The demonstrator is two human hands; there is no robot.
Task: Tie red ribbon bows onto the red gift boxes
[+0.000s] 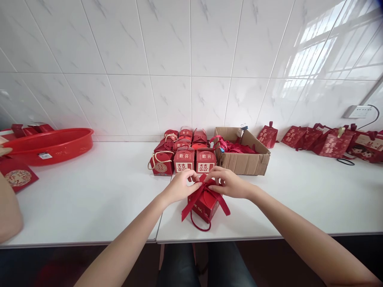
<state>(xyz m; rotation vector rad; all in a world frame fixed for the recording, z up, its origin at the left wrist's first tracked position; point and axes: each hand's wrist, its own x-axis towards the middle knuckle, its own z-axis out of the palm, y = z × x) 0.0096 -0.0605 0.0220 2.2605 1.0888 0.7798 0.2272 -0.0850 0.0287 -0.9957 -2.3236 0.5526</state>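
Observation:
A small red gift box (205, 206) with a rope handle stands on the white table (89, 199) just in front of me. A red ribbon (194, 198) is tied over its top, with tails hanging down both sides. My left hand (180, 185) pinches the ribbon at the left of the knot. My right hand (229, 183) pinches it at the right. Both hands have their fingers closed on the ribbon above the box.
Several finished red boxes (183, 153) stand in a cluster behind. A cardboard carton (243, 162) holding red ribbons sits to their right. Flat red boxes (326, 141) lean on the tiled wall at right. A red basin (50, 145) is at left, beside another person's arm (8, 211).

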